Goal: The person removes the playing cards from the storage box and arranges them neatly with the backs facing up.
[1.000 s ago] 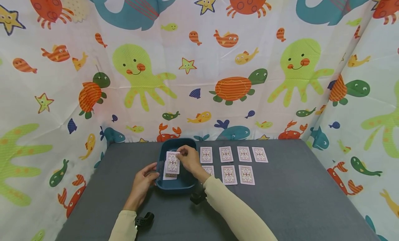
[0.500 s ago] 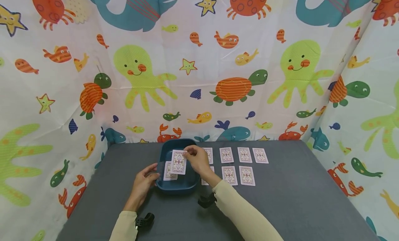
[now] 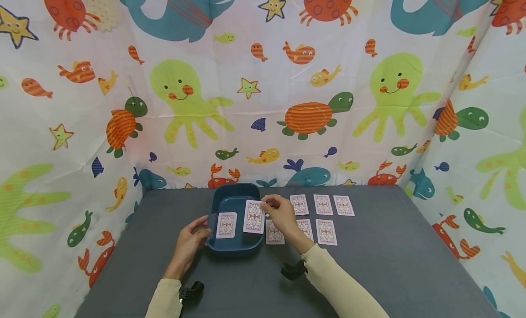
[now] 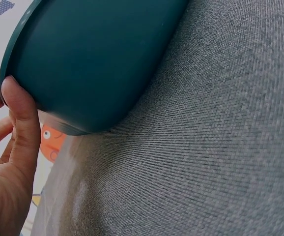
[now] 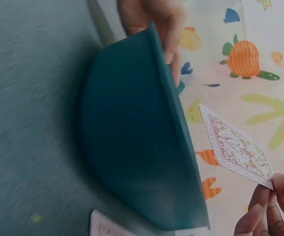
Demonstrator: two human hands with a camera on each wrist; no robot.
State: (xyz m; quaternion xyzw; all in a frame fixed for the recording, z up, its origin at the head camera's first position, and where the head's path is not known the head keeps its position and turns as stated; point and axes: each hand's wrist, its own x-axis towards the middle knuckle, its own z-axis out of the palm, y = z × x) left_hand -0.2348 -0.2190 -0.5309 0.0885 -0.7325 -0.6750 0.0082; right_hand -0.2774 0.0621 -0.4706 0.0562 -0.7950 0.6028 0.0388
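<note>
In the head view, the right hand (image 3: 283,215), near the frame's centre, pinches a patterned playing card (image 3: 254,216) by its upper right corner, over the right side of a blue bin (image 3: 234,253). A short stack of cards (image 3: 226,225) lies inside, toward the left. Right of centre, two rows of cards (image 3: 326,231) lie on the gray tabletop (image 3: 394,272). In the left wrist view, the left hand (image 4: 9,167), lower left, grips the bin's rim, thumb against its outer wall. In the right wrist view, thumb and fingertips hold the card's corner at lower right, apart from the rim.
</note>
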